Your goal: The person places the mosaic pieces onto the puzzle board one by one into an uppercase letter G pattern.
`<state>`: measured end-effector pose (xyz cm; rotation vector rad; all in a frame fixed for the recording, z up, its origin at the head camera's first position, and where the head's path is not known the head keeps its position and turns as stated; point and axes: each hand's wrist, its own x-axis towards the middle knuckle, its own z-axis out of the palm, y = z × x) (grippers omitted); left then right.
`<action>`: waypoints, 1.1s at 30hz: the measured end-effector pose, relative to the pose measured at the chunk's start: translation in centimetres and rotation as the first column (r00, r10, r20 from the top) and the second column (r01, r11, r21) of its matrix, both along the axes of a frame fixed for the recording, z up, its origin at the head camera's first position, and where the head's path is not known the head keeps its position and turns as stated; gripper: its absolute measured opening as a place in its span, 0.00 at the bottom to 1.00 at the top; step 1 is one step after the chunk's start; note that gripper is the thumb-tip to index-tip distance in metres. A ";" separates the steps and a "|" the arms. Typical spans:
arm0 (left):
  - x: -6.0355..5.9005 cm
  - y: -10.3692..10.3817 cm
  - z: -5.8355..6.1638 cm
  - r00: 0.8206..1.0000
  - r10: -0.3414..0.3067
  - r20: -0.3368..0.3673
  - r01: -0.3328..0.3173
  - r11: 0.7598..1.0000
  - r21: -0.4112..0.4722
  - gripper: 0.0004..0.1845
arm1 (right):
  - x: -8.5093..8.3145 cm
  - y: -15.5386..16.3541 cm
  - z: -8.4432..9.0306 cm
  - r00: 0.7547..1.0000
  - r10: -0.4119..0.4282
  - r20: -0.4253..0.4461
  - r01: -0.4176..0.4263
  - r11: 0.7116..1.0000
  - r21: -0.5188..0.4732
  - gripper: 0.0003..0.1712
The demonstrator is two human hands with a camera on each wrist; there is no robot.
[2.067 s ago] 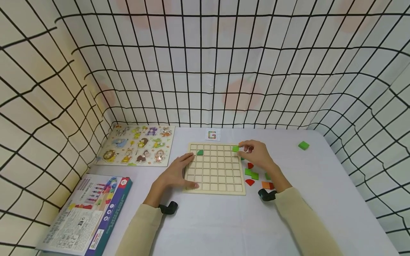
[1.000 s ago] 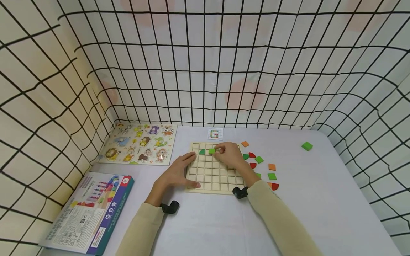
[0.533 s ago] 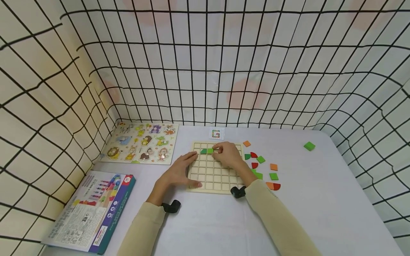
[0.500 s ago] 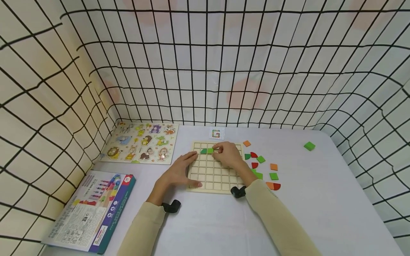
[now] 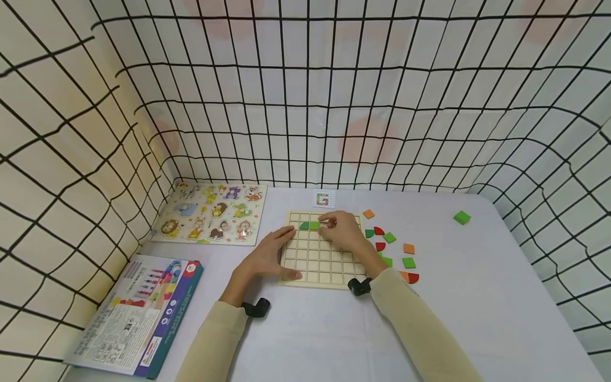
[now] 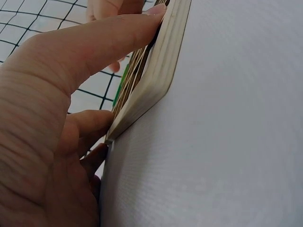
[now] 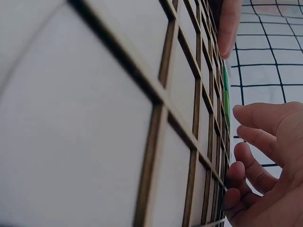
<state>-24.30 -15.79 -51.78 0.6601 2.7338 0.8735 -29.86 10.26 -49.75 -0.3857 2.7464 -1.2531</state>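
Observation:
A wooden grid board (image 5: 320,262) lies flat on the white table. In its upper rows a dark green piece (image 5: 303,226) and a light green square tile (image 5: 313,225) sit side by side in cells. My right hand (image 5: 340,229) hovers over the board's upper right, its loosely curled fingertips (image 7: 239,109) just beside the green tile (image 7: 226,101) and holding nothing. My left hand (image 5: 267,257) rests flat on the board's left edge, with one straight finger (image 6: 94,42) lying along the board (image 6: 156,80).
Loose orange, green and red tiles (image 5: 389,237) are scattered right of the board, and one green square (image 5: 461,217) lies far right. A small pattern card (image 5: 323,199) sits behind the board. An animal puzzle (image 5: 210,214) and a game box (image 5: 138,313) are at the left. Netted walls enclose the table.
My right hand carried the light green tile from the board's upper right corner to the cell beside the dark green piece, then drew back slightly. The left hand stayed put.

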 end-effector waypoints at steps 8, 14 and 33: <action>0.1 0.2 0.1 1.000 -0.011 0.002 0.011 1.000 -0.010 0.64 | 0.6 2.3 0.5 1.000 -0.016 -0.018 0.016 0.999 -0.028 0.19; 0.4 0.2 0.5 1.000 -0.005 0.006 0.005 1.000 -0.005 0.64 | 1.1 4.8 1.0 0.996 -0.024 -0.082 0.024 1.000 0.000 0.20; 0.3 0.2 0.5 1.000 -0.013 0.006 0.013 1.000 0.015 0.64 | 1.7 12.9 1.1 0.977 -0.201 -0.066 0.209 0.965 0.158 0.23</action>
